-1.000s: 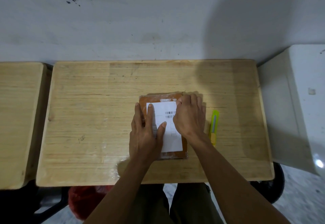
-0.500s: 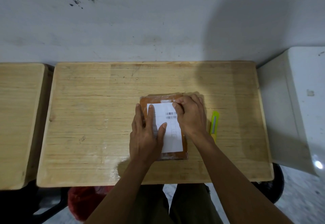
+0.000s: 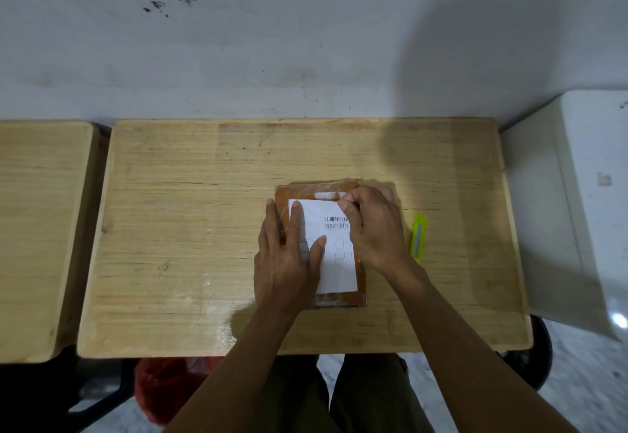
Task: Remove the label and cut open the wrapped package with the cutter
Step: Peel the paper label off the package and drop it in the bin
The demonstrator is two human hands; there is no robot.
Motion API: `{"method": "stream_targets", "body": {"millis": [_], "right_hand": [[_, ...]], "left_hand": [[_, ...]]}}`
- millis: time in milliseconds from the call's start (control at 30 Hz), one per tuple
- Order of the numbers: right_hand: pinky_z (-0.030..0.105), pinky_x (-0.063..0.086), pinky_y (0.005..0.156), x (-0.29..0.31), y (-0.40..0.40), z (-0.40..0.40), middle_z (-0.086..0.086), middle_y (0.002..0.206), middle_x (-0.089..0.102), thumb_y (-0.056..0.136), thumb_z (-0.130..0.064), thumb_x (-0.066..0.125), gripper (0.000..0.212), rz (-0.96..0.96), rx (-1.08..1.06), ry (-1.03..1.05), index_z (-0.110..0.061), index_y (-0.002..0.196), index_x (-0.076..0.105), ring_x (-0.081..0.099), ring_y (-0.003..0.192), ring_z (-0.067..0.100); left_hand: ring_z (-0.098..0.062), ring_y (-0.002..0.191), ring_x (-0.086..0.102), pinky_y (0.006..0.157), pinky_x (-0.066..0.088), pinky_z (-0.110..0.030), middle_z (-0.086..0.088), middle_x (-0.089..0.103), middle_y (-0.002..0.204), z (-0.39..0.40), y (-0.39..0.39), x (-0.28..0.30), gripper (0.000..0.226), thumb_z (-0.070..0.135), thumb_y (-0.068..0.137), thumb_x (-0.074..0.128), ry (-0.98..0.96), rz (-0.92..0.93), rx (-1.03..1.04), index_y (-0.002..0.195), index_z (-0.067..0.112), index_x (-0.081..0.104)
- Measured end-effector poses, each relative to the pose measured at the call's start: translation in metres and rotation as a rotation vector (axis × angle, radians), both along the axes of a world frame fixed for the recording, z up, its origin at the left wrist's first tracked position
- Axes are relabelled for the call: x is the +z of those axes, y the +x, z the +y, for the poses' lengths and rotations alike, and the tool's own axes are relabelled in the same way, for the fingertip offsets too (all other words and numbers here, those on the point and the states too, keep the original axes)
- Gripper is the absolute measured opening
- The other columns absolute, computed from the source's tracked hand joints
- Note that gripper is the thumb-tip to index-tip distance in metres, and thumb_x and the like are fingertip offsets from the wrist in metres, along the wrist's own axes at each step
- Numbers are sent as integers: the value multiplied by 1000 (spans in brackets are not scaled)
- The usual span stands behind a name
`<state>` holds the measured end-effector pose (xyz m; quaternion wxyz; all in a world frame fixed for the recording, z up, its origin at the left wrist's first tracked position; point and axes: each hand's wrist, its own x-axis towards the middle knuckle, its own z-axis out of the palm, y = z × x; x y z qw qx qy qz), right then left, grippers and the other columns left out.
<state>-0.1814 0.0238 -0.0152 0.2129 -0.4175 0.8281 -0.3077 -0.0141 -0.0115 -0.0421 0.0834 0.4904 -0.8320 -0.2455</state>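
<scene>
Under your hands the pale grained wooden surface [image 3: 190,215] looks matt, with a few shiny patches. Your flat orange package [image 3: 361,283] wears glossy, crinkled clear plastic wrap, and its white rectangular paper label [image 3: 334,259] is matt. Your yellow-green cutter [image 3: 418,237] looks like smooth plastic.
</scene>
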Motion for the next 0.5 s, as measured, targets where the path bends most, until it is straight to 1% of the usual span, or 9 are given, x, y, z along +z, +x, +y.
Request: {"method": "stream_targets", "body": {"millis": [100,167,233,300,433,500], "right_hand": [[33,42,75,3,-1,3,-16,80,61,92,-24,61,9,-21,13,-49,-18,86,61,47,90,12],[35,45,77,5,-1,4,-15,83,63,90,-25,64,6,-39,-4,-45,-19,92,63,50,92,13],[32,44,78,6,0,3,-12,83,63,89,-25,66,18,-105,-32,-17,-22,105,60,50,95,13],[30,41,77,7,1,3,-9,83,63,89,-24,66,26,-167,-53,-2,-25,112,56,50,97,12],[34,48,77,4,1,6,-6,85,69,90,-19,66,18,-118,-40,-39,-22,108,68,54,95,16],[31,47,77,2,2,6,-5,89,73,91,-20,65,19,-92,-44,-29,-20,109,71,56,97,17]], "left_hand": [[-38,143,34,86,55,-52,-16,11,165,0,0,-1,74,55,96,46,-7,-2,-7,157,22,22],[-38,143,34,86,55,-52,-16,10,165,0,1,-1,74,56,96,45,-5,-3,-8,158,23,21],[-38,143,33,87,54,-53,-17,10,165,0,1,-1,74,55,96,46,-3,1,-5,158,23,21],[-38,143,32,86,54,-53,-17,10,165,1,1,0,74,55,96,46,-3,4,-5,158,23,20],[-38,145,30,88,53,-53,-15,7,166,0,0,1,75,57,96,44,16,-7,-1,158,26,16],[-38,145,30,89,52,-53,-15,7,165,1,0,1,75,57,95,44,21,-1,1,158,26,16]]}}
